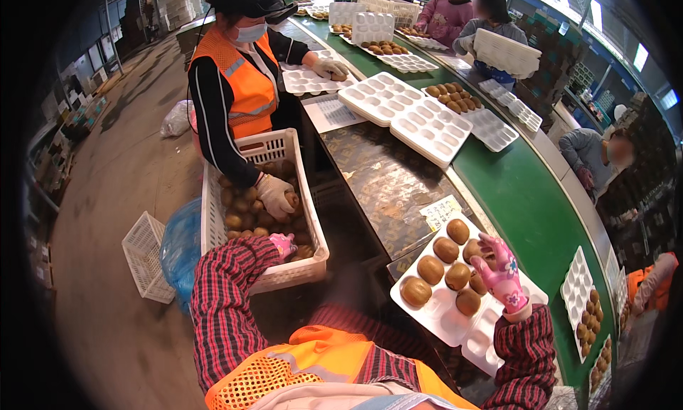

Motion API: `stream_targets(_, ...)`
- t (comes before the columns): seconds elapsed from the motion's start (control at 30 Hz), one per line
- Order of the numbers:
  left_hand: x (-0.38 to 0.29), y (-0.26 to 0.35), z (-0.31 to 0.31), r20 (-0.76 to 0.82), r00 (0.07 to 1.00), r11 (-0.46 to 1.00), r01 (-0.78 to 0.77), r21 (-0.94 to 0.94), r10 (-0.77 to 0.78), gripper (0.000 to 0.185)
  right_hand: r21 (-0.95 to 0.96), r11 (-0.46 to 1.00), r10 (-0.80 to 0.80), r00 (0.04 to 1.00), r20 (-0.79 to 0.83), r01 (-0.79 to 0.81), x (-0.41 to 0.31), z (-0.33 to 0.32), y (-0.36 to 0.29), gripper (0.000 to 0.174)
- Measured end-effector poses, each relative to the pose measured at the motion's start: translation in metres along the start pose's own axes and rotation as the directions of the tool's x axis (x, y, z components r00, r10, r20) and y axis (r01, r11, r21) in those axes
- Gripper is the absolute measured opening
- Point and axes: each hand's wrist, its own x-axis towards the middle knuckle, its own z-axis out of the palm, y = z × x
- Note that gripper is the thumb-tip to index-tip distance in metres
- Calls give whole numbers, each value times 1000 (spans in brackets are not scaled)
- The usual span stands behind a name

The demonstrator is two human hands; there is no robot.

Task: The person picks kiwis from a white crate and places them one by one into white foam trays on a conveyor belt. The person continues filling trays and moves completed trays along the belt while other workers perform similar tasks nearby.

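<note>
My left hand (283, 245), in a pink flowered glove, reaches into a white plastic crate (315, 234) of kiwifruit (248, 210). Its fingers are partly hidden among the fruit, so whether it holds one cannot be told. Over a white molded plastic tray (445, 298) on the right is my right hand (499, 268), also pink-gloved, its fingers at a kiwifruit (471, 250) in a tray pocket. Several more kiwifruit (431, 270) fill the pockets beside it, while the tray's lower part shows bare pockets.
A co-worker's gloved hand (276, 196) holds a kiwifruit in the same crate. Stacked white trays (405, 111) lie on the dark worktable (373, 164). Beyond runs a green conveyor belt (512, 196) bearing filled trays. A blue plastic bag (181, 250) and another crate (147, 258) stand on the floor.
</note>
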Motion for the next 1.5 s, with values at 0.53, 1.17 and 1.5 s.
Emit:
stream_targets(0.53, -141, 86, -165, -489, 850, 424, -375, -824, -198, 35, 878, 182, 804, 581, 127, -443, 359, 161, 184, 40)
stream_targets(1.17, -138, 279, -243, -548, 555, -363, -829, -425, -626, 84, 825, 505, 237, 960, 151, -254, 47, 115, -118, 75)
stream_targets(1.5, -416, -24, -26, -161, -119, 195, -747, -635, -980, 60, 658, 750, -223, 912, 345, -65, 49, 98, -125, 86)
